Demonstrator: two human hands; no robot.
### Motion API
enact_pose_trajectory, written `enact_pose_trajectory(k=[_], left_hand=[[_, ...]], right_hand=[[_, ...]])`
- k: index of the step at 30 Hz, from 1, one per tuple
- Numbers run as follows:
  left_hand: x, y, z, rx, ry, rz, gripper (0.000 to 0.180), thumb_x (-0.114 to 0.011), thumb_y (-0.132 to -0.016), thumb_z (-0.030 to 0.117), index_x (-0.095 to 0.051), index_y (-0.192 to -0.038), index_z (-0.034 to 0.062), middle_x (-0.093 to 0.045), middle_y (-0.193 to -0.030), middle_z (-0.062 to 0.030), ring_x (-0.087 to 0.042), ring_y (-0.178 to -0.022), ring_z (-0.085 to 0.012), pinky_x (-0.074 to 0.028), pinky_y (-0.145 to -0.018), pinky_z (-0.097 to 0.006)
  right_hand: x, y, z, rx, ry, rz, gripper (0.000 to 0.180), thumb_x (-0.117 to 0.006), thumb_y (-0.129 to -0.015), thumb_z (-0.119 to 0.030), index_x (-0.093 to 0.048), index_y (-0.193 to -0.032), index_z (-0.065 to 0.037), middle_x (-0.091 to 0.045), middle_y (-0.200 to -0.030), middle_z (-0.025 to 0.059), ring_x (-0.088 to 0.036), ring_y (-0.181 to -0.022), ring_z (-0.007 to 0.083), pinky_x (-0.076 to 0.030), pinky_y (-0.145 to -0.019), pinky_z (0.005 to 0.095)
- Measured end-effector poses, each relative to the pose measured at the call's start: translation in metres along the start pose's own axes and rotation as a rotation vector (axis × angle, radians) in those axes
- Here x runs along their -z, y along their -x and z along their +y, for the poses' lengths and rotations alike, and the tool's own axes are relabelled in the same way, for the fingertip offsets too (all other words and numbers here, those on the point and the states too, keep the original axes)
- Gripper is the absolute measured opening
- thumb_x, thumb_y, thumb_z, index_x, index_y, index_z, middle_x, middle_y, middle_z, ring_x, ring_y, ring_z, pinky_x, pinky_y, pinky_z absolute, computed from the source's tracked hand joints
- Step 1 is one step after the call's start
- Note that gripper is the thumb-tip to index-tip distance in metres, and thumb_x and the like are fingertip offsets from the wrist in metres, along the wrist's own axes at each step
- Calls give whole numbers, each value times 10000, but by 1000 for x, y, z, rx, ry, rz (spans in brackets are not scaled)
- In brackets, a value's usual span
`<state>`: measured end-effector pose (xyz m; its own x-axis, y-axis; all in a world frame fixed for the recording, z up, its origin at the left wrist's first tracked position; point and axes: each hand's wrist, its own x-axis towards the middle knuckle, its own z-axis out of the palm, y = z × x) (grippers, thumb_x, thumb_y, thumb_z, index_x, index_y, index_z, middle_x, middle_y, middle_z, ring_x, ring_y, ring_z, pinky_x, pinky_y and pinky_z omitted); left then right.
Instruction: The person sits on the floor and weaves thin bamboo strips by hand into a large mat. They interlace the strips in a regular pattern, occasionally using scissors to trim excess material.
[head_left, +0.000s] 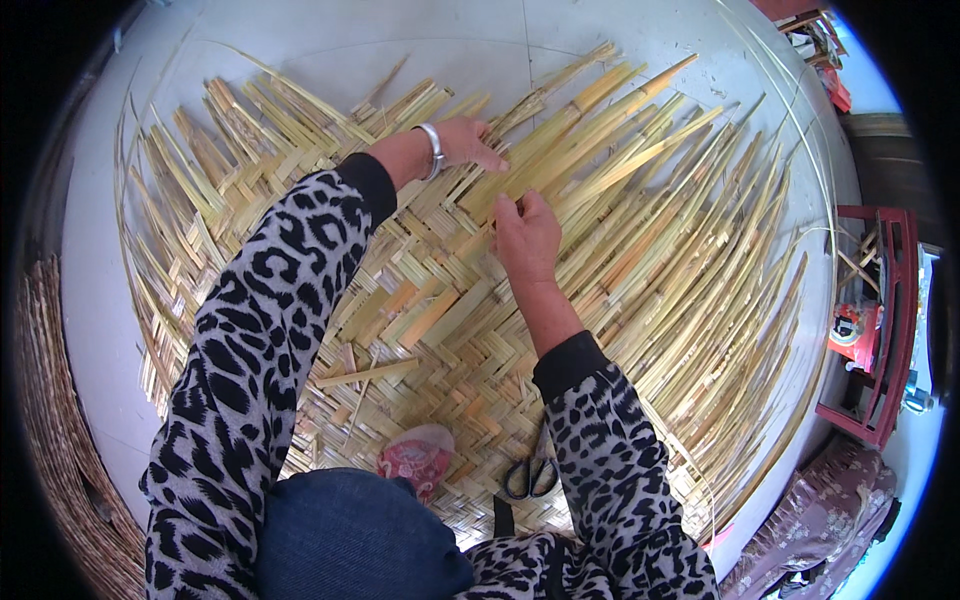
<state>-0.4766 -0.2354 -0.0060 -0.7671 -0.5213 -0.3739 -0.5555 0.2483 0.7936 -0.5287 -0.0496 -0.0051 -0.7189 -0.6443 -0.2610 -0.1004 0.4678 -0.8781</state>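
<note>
1. Lying flat on the pale floor (300, 30), a herringbone-woven mat (480, 362) of split reed or cane is spread beneath both hands, with long unwoven strip ends (690, 250) fanned beyond its far and right edges.
2. The left hand (468, 143), ringed at the wrist by a silver bracelet (433, 150), is held over the far part of the weave; its thumb is spread from its fingers, and whether a strip is touched cannot be told.
3. The right hand (527, 238) is placed just beside the broad strips (575, 118), fingers curled inward — what, if anything, is pinched there is hidden.
4. Each strip is judged light, springy and fairly stiff, smooth enough to slip and liable to split if bent sharply; it is best gripped flat, close to the weave — sharp edges avoided.
5. Black-handled scissors (532, 478) are laid on the near part of the mat, right of a reddish patterned shoe (418, 457).
</note>
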Motion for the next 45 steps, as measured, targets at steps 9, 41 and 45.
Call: enact_pose_trajectory(k=[9,41,45], left_hand=[[13,21,-12,-94,464,-219,408,-772,-798,196,-629,-1139,24,-649,-1003,24,-576,-961,-112,-432,-917,-271],[94,46,-81,136,925,250,108,-490,-876,7,-574,-914,64,-660,-951,-59,-661,-929,-170,-560,-829,-315],[84,12,-66,65,532,145,146,-479,-892,26,-589,-986,47,-664,-1084,-98,-653,-997,-162,-549,-802,-300]], right_hand=[[-4,-3,27,282,119,-160,265,-657,-796,-180,-647,-1037,-72,-653,-879,99,-648,-806,238,-507,-747,347],[-85,-46,-59,378,440,-159,264,-650,-845,-291,-688,-838,-29,-664,-752,170,-647,-750,368,-501,-698,440],[-87,-46,-58,337,465,-67,259,-635,-835,-294,-677,-822,-39,-671,-783,171,-649,-768,366,-505,-708,423]])
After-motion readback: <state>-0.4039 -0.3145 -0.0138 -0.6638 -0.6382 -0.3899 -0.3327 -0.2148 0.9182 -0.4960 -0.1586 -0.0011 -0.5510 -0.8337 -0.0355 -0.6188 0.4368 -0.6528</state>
